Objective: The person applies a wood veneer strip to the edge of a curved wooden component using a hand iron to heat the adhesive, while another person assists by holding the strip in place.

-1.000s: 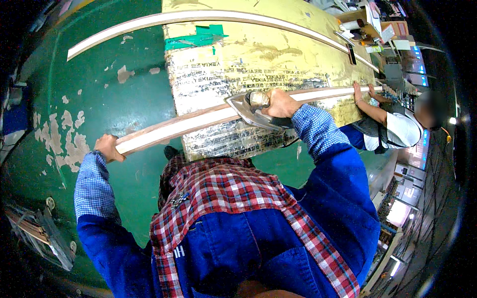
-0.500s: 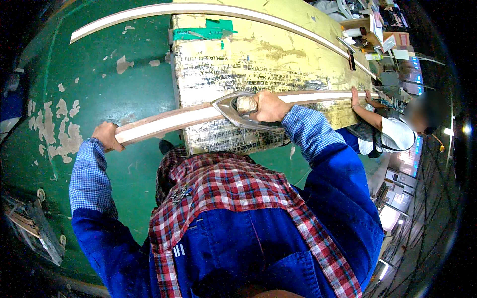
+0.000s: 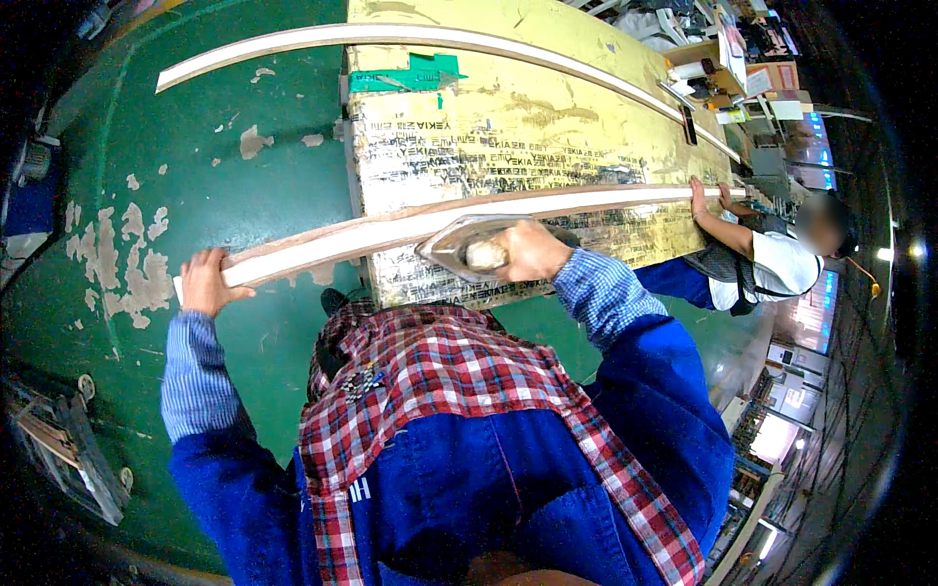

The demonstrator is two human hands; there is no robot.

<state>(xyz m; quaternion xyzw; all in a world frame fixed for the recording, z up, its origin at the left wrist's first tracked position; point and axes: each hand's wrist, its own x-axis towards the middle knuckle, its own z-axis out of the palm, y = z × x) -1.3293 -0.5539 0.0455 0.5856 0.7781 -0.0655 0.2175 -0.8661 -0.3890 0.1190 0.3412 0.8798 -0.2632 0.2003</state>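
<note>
A long strip (image 3: 342, 243) with a white face and brown wood-like edges spans the near side of the table, its left part jutting past the table's edge. My left hand (image 3: 205, 283) grips that jutting end, fingers over the far side and thumb toward the near side. An iron (image 3: 451, 250) with a pointed metal sole lies along the strip's near edge, tip to the left. Closed round its wrapped handle is my right hand (image 3: 533, 252). Whether the sole still touches the strip cannot be seen.
A second white-faced strip (image 3: 430, 36) lies farther back on the yellow table (image 3: 576, 117), overhanging its left edge. At the far right end, a co-worker's hand (image 3: 697, 193) rests on the near strip. Boxes (image 3: 728, 59) and clutter stand beyond. A wheeled frame (image 3: 73, 444) is at lower left.
The iron has moved from on top of the strip to its near edge. My left hand has shifted round the strip's end. The view has shifted slightly; the co-worker's hands remain at the far end.
</note>
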